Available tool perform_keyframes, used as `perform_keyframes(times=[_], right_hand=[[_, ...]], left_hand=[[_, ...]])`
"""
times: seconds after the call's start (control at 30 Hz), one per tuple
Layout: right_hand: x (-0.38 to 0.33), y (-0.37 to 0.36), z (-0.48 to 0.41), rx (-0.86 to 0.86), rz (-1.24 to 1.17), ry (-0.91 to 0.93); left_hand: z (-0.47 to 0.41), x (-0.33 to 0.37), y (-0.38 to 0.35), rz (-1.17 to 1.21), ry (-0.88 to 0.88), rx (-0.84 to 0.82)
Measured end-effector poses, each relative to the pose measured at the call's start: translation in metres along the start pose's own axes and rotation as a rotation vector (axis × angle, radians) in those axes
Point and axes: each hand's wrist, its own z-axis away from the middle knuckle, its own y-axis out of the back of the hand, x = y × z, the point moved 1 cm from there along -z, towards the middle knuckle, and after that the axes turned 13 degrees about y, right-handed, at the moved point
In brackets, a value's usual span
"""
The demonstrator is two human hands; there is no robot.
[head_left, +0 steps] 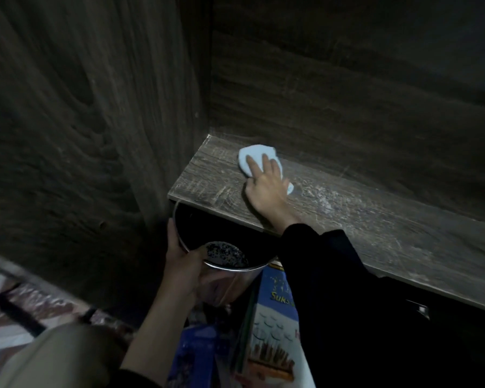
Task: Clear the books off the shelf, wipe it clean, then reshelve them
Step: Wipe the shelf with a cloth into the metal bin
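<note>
Wiping step. Right hand (263, 191) flat, pressing cloth (252, 156) at shelf (375, 225) left rear. Left hand (182, 264) grips bowl (227, 254) rim under shelf front edge. Next: wipe dusty right stretch.

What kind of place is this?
Probably a room at home, in front of a wooden bookcase: there is a dark shelf, books lower down, and a patterned rug on the floor.
</note>
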Motion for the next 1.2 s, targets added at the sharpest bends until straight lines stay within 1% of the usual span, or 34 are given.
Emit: perform_keyframes(times=[0.07,0.13,0.2,0.27,0.3,0.37,0.43,0.47,0.5,0.53,0.57,0.6,0.67,0.7,0.77,0.87,0.9,0.93,1.0,1.07,1.1,1.13,1.2], right_hand=[[-0.004,-0.002,0.016,-0.031,0.010,0.190],[-0.008,-0.005,0.039,-0.027,-0.035,0.346],[-0.009,-0.006,0.061,-0.023,-0.080,0.469],[-0.003,-0.002,0.075,-0.006,-0.135,0.518],[0.003,0.004,0.079,0.039,-0.159,0.495],[0.022,0.017,0.084,0.227,-0.185,0.353],[0.051,0.028,0.089,0.438,-0.171,0.095],[0.062,0.031,0.093,0.510,-0.160,-0.049],[0.068,0.031,0.096,0.551,-0.141,-0.175],[0.068,0.027,0.098,0.551,-0.105,-0.271],[0.061,0.020,0.100,0.516,-0.048,-0.326],[0.051,0.011,0.100,0.470,0.007,-0.340],[0.020,-0.008,0.096,0.414,0.065,-0.277],[0.003,-0.017,0.094,0.401,0.078,-0.208],[-0.029,-0.028,0.093,0.357,0.077,-0.009],[-0.050,-0.027,0.093,0.243,-0.072,0.277],[-0.046,-0.021,0.090,0.244,-0.140,0.322],[-0.038,-0.014,0.088,0.270,-0.179,0.315],[-0.009,0.002,0.081,0.394,-0.159,0.177],[0.029,0.017,0.075,0.522,-0.089,-0.040],[0.045,0.025,0.072,0.546,-0.048,-0.158],[0.056,0.029,0.070,0.535,-0.012,-0.278],[0.062,0.029,0.061,0.432,0.042,-0.465]], left_hand=[[0.002,0.000,-0.002,0.015,0.003,-0.014],[0.003,0.000,-0.002,0.007,0.002,-0.019],[0.002,0.000,-0.001,-0.006,0.000,-0.020],[0.001,-0.001,-0.001,-0.002,-0.001,-0.028],[0.001,-0.001,-0.001,0.001,-0.002,-0.035],[0.001,-0.001,-0.001,0.005,-0.001,-0.043],[0.002,-0.001,0.000,0.002,0.003,-0.049],[0.003,-0.001,0.000,0.001,0.004,-0.051],[0.003,-0.001,0.000,0.000,0.005,-0.053],[0.003,-0.001,0.000,0.000,0.006,-0.053],[0.001,-0.002,0.000,-0.001,0.008,-0.049],[0.000,-0.002,0.000,-0.003,0.010,-0.045],[-0.003,-0.003,0.001,-0.007,0.007,-0.034],[-0.004,-0.004,0.001,-0.010,0.004,-0.027],[-0.003,-0.004,0.000,-0.010,0.000,-0.019],[0.002,-0.002,-0.001,0.001,-0.008,-0.025],[0.004,-0.001,-0.001,0.002,-0.006,-0.024],[0.005,0.000,-0.001,0.006,-0.001,-0.022],[0.005,0.001,0.001,0.014,0.010,-0.022],[0.006,0.001,0.002,0.014,0.013,-0.026],[0.006,0.002,0.002,0.012,0.013,-0.027],[0.007,0.002,0.002,0.012,0.011,-0.027],[0.007,0.002,0.002,0.020,0.013,-0.029]])
